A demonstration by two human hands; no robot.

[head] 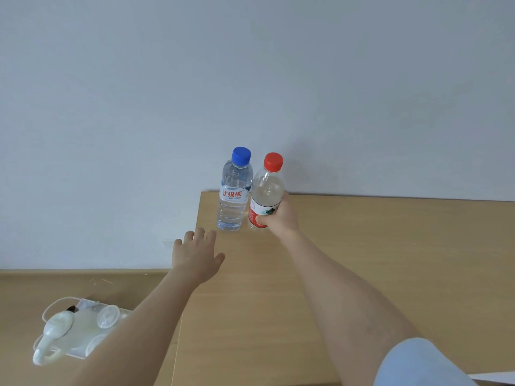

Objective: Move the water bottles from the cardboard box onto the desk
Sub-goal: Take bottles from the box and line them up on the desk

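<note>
Fingers of your right hand (278,218) curl round the red-capped bottle (266,190), low on its red-and-white label, at centre frame. Whether its base touches the desk (362,246) you can't tell. Your left hand (196,254) hovers lower left of it, fingers straight and spread, holding nothing. Just left of the held one, the blue-capped bottle (234,196) stands upright near the desk's far corner: one placed, a second nearly so. The cardboard box is out of frame, so what remains is unknown. Both bottles are clear, ribbed thin plastic with smooth caps; the desk is smooth pale wood-grain.
</note>
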